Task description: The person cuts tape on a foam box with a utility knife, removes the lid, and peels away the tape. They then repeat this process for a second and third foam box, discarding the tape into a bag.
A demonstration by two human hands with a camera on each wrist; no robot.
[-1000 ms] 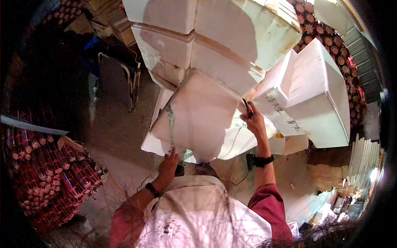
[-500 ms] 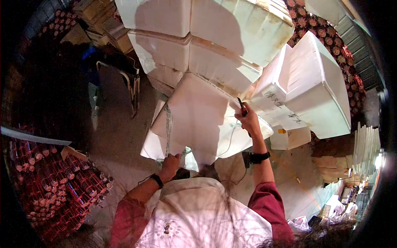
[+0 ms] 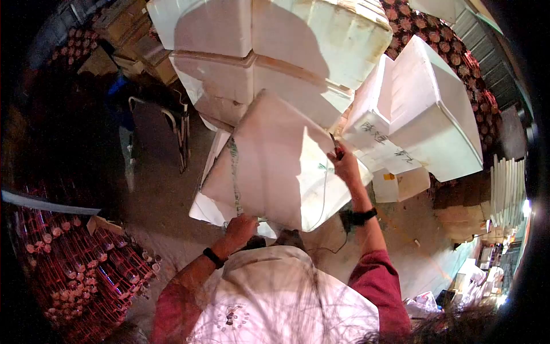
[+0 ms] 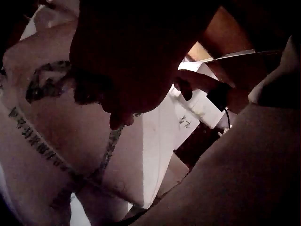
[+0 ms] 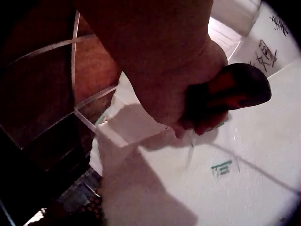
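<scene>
A white foam box with a strip of printed tape over its left part lies before me, tilted toward my body. At its near left edge my left hand is curled, pinching the tape where it meets the edge; the left wrist view shows lettered tape running up to the fingertips. Farther right, my right hand grips a utility knife with a black and red handle, close over the right side of the box. A second, clear strip with green print shows there.
Large white foam boxes are stacked behind. More, with handwriting, stand to the right. A folded metal-framed chair stands left, bundles of red-netted goods lie lower left, and cardboard boxes are at the back left.
My left hand has gone from spread fingers at the near edge to a curled pinch at the tape's end. My right hand, still holding the knife, has shifted slightly nearer.
</scene>
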